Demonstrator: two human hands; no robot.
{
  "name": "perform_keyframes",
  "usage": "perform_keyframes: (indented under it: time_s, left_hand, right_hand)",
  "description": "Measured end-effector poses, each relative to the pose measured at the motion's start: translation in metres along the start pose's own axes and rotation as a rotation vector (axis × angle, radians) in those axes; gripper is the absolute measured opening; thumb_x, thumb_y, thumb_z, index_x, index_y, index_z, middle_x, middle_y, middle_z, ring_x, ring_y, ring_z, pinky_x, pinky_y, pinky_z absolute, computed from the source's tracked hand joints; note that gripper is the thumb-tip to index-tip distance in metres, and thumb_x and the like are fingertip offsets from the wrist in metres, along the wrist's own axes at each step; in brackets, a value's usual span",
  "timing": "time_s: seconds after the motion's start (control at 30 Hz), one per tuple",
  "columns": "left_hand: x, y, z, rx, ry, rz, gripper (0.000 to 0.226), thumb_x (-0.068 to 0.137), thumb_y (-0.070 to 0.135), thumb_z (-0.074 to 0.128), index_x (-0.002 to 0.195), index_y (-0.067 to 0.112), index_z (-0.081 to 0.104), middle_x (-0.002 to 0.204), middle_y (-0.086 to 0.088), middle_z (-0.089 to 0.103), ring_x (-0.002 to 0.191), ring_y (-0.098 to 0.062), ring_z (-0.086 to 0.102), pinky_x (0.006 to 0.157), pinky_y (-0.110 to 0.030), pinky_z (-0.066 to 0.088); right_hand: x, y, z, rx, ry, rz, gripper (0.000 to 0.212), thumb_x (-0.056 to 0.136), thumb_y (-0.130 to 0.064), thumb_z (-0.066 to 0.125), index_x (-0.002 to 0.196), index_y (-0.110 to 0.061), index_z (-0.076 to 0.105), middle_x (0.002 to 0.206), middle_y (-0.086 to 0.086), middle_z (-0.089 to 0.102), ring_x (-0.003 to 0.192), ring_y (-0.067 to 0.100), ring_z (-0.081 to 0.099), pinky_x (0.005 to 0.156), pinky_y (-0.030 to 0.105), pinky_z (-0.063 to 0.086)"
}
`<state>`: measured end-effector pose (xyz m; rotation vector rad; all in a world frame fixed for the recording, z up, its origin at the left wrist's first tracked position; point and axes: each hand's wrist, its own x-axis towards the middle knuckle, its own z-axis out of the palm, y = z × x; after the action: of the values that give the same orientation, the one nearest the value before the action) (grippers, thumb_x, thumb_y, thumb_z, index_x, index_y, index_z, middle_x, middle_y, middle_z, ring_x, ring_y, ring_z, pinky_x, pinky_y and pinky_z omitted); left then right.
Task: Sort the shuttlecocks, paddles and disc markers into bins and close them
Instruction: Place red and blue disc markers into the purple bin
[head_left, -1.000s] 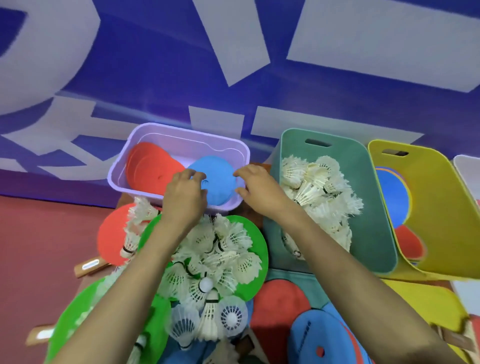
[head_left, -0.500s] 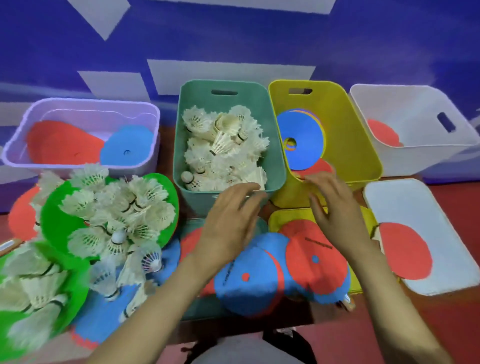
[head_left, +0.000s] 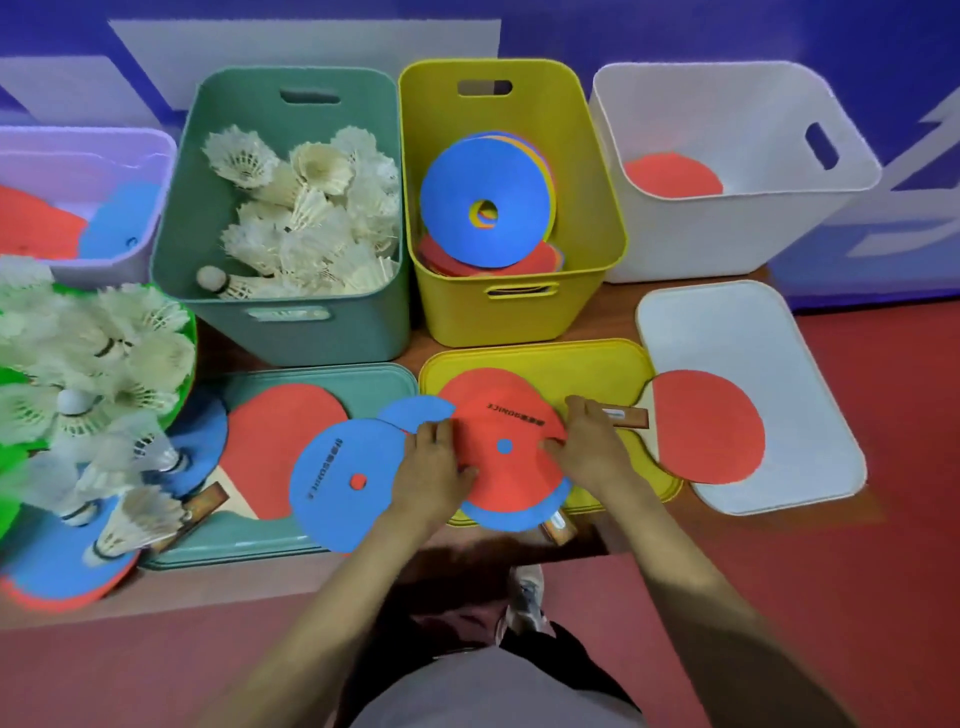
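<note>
Beyond red paddle (head_left: 511, 480) gripped by both hands' fingers (head_left: 432, 435), shuttlecocks (head_left: 306, 218) fill green bin (head_left: 291, 335), discs (head_left: 457, 208) yellow bin (head_left: 519, 319)

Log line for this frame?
left hand: grips edge of red flat disc | right hand: at opposite edge | disc: over yellow plastic lid | sorting unfinished
</note>
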<state>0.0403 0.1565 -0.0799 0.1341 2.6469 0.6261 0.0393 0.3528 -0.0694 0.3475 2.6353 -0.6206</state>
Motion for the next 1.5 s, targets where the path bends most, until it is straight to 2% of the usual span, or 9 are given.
perform_keyframes:
  time_s: [0.2, 0.33, 0.47, 0.7, 0.8, 0.9, 1.03, 1.33, 1.5]
  left_hand:
    - [0.005, 0.011, 0.014, -0.113, 0.029, -0.117, 0.059, 0.081, 0.012, 0.059, 0.135, 0.011, 0.036, 0.124, -0.016, 0.039, 0.115, -0.037, 0.041, 0.093, -0.044, 0.041]
    - [0.006, 0.008, 0.011, -0.221, 0.044, -0.138, 0.07, 0.077, 0.015, 0.067, 0.138, 0.01, 0.034, 0.123, -0.016, 0.041, 0.113, -0.037, 0.044, 0.097, -0.04, 0.038]
    - [0.009, 0.007, 0.003, -0.444, 0.102, -0.144, 0.068, 0.083, 0.014, 0.066, 0.139, 0.004, 0.03, 0.127, -0.017, 0.046, 0.114, -0.033, 0.049, 0.099, -0.038, 0.038]
    - [-0.008, 0.02, -0.05, -1.13, 0.189, -0.089, 0.026, 0.092, 0.007, 0.055, 0.118, 0.01, 0.053, 0.079, 0.002, 0.058, 0.08, -0.012, 0.061, 0.082, -0.039, 0.053]
    - [-0.026, 0.027, -0.082, -1.16, 0.381, 0.105, 0.027, 0.092, 0.005, 0.055, 0.113, 0.021, 0.056, 0.089, 0.0, 0.06, 0.078, -0.003, 0.061, 0.07, -0.029, 0.057]
    - [-0.035, 0.026, -0.11, -1.148, 0.531, 0.198, 0.028, 0.093, 0.006, 0.054, 0.114, 0.025, 0.055, 0.093, 0.011, 0.066, 0.084, -0.001, 0.062, 0.066, -0.026, 0.057]
    - [-0.032, 0.001, -0.148, -1.124, 0.693, 0.209, 0.028, 0.092, 0.015, 0.058, 0.115, 0.032, 0.056, 0.092, 0.009, 0.068, 0.082, -0.006, 0.061, 0.068, -0.032, 0.053]
    - [-0.017, -0.09, -0.231, -1.229, 0.509, 0.359, 0.055, 0.086, -0.007, 0.057, 0.13, 0.026, 0.048, 0.118, -0.001, 0.066, 0.101, -0.014, 0.064, 0.077, -0.028, 0.055]
    - [-0.003, -0.143, -0.271, -1.264, 0.619, 0.289, 0.051, 0.088, -0.012, 0.049, 0.122, 0.027, 0.049, 0.096, 0.012, 0.072, 0.087, -0.003, 0.067, 0.067, -0.021, 0.056]
  right_hand:
    - [0.0, 0.004, 0.005, 0.112, -0.011, 0.022, 0.039, 0.087, -0.025, 0.061, 0.114, -0.002, 0.044, 0.113, 0.017, 0.056, 0.105, 0.036, 0.056, 0.076, 0.038, 0.043]
    - [-0.007, 0.0, -0.008, 0.408, 0.012, -0.143, 0.029, 0.084, -0.015, 0.064, 0.111, -0.015, 0.056, 0.105, 0.003, 0.065, 0.099, 0.021, 0.06, 0.082, 0.039, 0.049]
    - [-0.019, -0.008, -0.032, 0.584, 0.088, -0.312, 0.017, 0.087, -0.01, 0.062, 0.103, -0.017, 0.061, 0.082, -0.022, 0.057, 0.082, -0.013, 0.053, 0.068, 0.011, 0.042]
    - [-0.017, -0.027, -0.071, 0.896, 0.22, -0.395, 0.023, 0.089, -0.013, 0.062, 0.105, -0.03, 0.06, 0.098, -0.011, 0.064, 0.094, 0.003, 0.059, 0.072, 0.028, 0.054]
    - [-0.021, -0.047, -0.085, 0.994, 0.29, -0.445, 0.032, 0.089, -0.009, 0.061, 0.112, -0.031, 0.058, 0.1, -0.009, 0.066, 0.089, 0.006, 0.065, 0.074, 0.026, 0.055]
    - [-0.023, -0.082, -0.095, 0.946, 0.369, -0.515, 0.044, 0.09, -0.012, 0.061, 0.112, -0.049, 0.051, 0.082, -0.018, 0.068, 0.076, 0.012, 0.066, 0.072, 0.026, 0.053]
    - [-0.012, -0.137, -0.099, 0.908, 0.451, -0.592, 0.035, 0.089, -0.013, 0.063, 0.12, -0.023, 0.054, 0.106, -0.009, 0.065, 0.085, 0.0, 0.064, 0.069, 0.018, 0.051]
    - [0.01, -0.254, -0.103, 0.808, 0.529, -0.693, 0.019, 0.087, -0.014, 0.065, 0.096, -0.022, 0.051, 0.081, -0.023, 0.058, 0.066, -0.008, 0.056, 0.061, 0.007, 0.042]
    - [0.026, -0.325, -0.084, 0.807, 0.486, -0.736, 0.017, 0.089, -0.011, 0.062, 0.095, -0.022, 0.051, 0.089, -0.018, 0.06, 0.072, -0.006, 0.058, 0.069, 0.011, 0.046]
